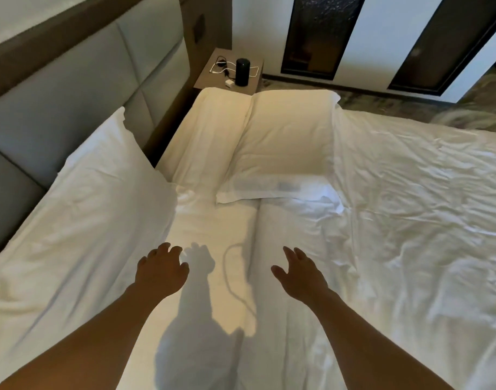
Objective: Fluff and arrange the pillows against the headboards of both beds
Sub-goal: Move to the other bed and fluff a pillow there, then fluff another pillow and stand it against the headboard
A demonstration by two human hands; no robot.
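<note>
Blurred pale shape (454,119) beyond the bed's far edge; near pillow (81,220) cut off left.

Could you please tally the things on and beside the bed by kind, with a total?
White pillows: 3, one against the headboard, one at the far end near the nightstand, one lying flat
Black cylinders on the nightstand: 1
White chargers: 1
Hands: 2, left, right
Total: 7
</note>
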